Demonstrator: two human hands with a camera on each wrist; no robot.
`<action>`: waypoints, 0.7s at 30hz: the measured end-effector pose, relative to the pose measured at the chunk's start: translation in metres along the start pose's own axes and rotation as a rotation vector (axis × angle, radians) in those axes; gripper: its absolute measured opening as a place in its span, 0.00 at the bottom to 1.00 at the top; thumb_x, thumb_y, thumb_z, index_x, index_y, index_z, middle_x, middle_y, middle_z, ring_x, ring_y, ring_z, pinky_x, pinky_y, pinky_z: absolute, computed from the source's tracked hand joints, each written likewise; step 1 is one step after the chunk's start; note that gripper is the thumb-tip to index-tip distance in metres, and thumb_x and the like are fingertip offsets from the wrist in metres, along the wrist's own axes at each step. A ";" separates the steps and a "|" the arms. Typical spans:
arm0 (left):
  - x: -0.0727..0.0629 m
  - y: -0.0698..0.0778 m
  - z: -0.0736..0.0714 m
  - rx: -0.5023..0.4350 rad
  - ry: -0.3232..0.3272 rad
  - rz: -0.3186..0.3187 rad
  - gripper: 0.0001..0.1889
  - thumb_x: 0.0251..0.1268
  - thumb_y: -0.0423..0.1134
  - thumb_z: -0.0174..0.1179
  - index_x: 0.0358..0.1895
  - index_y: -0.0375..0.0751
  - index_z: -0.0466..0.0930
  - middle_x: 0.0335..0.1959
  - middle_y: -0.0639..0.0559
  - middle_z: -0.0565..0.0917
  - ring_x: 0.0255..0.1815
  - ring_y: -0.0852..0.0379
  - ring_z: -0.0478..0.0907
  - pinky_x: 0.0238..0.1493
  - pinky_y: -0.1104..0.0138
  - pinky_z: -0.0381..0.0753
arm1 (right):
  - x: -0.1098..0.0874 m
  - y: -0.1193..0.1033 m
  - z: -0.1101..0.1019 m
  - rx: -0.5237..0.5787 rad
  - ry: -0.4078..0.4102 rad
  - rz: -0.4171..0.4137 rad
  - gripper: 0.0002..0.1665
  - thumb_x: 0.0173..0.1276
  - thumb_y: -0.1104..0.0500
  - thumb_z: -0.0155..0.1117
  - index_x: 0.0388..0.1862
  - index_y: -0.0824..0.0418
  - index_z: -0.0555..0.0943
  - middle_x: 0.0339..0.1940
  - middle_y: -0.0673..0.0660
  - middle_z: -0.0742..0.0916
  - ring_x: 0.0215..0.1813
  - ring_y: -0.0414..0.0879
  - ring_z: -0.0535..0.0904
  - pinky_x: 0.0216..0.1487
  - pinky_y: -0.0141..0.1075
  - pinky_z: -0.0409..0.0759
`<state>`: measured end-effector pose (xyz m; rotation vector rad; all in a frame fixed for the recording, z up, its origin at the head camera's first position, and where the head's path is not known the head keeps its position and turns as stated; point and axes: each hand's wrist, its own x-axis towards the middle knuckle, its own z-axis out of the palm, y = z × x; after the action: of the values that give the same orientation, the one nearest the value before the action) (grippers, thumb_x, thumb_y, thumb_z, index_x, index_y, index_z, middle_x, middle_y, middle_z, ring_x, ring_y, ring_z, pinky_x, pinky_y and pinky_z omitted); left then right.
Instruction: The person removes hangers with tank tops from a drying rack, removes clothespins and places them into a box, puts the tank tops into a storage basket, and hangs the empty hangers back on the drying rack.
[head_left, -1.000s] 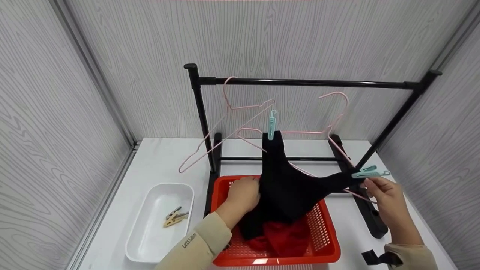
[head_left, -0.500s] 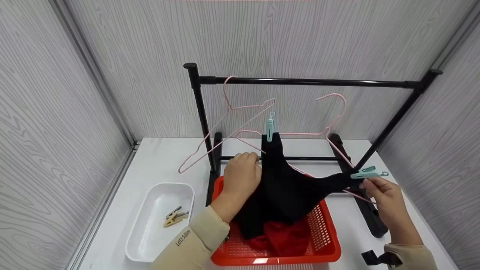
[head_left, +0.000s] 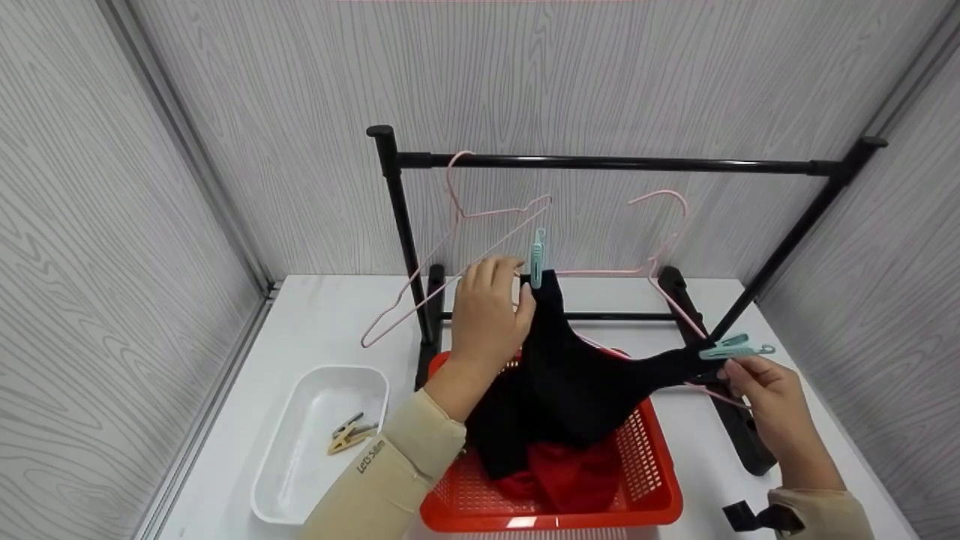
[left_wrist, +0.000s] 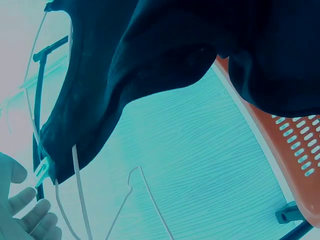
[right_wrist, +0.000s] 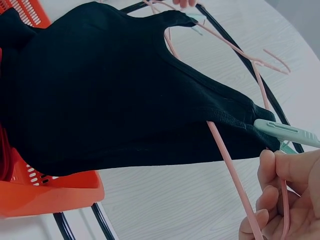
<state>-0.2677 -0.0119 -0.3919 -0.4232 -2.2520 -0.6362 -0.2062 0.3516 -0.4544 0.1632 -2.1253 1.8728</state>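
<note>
A black tank top hangs spread on a pink wire hanger, its lower part drooping into the red basket. Mint clothespins clip its two straps: a left clothespin and a right clothespin. My right hand pinches the hanger's end, fingertips right under the right clothespin. My left hand is beside the left strap, thumb in front of the cloth. In the left wrist view that hand has its fingers loosely bent and parted, close to the clothespin.
A black garment rack stands behind, with a second pink hanger on its left side. Red cloth lies in the basket. The white tray at left holds tan clothespins.
My left hand has risen from the basket along the garment's left side to the top of the left strap. The hanger has shifted slightly down and left; the right hand keeps its hold.
</note>
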 end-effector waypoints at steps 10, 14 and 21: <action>0.007 -0.005 0.004 -0.034 -0.086 -0.041 0.22 0.77 0.49 0.50 0.60 0.36 0.78 0.58 0.45 0.81 0.62 0.46 0.73 0.67 0.54 0.68 | -0.002 0.002 -0.001 -0.066 -0.040 -0.009 0.10 0.74 0.72 0.56 0.32 0.79 0.79 0.23 0.50 0.80 0.28 0.43 0.70 0.30 0.30 0.71; 0.008 -0.006 0.003 -0.059 -0.134 -0.057 0.24 0.78 0.51 0.48 0.62 0.36 0.78 0.59 0.44 0.82 0.63 0.45 0.74 0.69 0.53 0.66 | -0.003 0.001 -0.002 -0.048 -0.056 0.002 0.09 0.74 0.73 0.55 0.35 0.80 0.79 0.24 0.50 0.80 0.28 0.44 0.69 0.29 0.31 0.71; 0.010 -0.005 0.001 -0.164 -0.204 -0.113 0.26 0.79 0.51 0.46 0.64 0.35 0.77 0.58 0.45 0.83 0.61 0.46 0.74 0.66 0.54 0.68 | -0.005 0.001 -0.002 -0.029 -0.071 -0.005 0.11 0.74 0.72 0.55 0.33 0.81 0.78 0.23 0.51 0.79 0.27 0.44 0.68 0.28 0.34 0.69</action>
<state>-0.2768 -0.0147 -0.3867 -0.4618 -2.4394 -0.8749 -0.2014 0.3535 -0.4569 0.2322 -2.1947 1.8589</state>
